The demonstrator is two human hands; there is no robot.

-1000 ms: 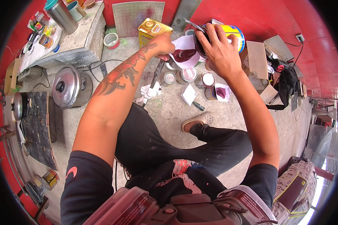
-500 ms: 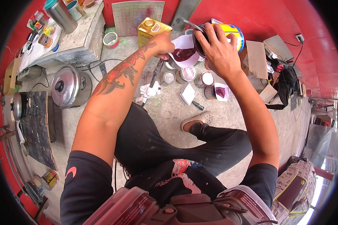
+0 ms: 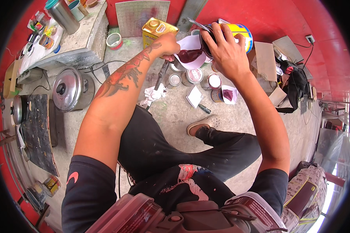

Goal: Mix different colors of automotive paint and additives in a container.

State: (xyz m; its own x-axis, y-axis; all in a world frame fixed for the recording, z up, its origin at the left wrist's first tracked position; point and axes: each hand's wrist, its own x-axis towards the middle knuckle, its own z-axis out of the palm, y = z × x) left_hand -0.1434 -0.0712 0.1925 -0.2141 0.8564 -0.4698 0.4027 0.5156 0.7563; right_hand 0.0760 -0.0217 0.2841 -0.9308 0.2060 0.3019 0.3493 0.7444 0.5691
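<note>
My left hand (image 3: 170, 46) grips a white cup (image 3: 194, 42) holding dark red liquid (image 3: 189, 56). Fingers of my right hand (image 3: 229, 54) are wrapped over a yellow and blue paint can (image 3: 243, 35), tilted with its dark mouth at the cup's edge; a metal stirrer (image 3: 196, 23) sticks out of the can. Below the cup stand several small tins (image 3: 194, 76) and a tin (image 3: 217, 96) with a white paper cup (image 3: 230, 95) in or against it, smeared maroon inside. A gold rectangular can (image 3: 153, 29) is behind my left hand, and a white square item (image 3: 194, 97) lies on the floor.
A concrete ledge (image 3: 70, 50) carries bottles and a tumbler (image 3: 64, 17). A lidded pot (image 3: 68, 91), dark board (image 3: 35, 128) and crumpled tissue (image 3: 153, 94) lie at left. Cardboard (image 3: 265, 58), a black bag (image 3: 291, 93) and cables are at right. My legs (image 3: 190, 155) rest on the concrete floor.
Both hands keep their grip on cup and can and have barely moved, shifting very slightly up. The can stays tilted over the cup.
</note>
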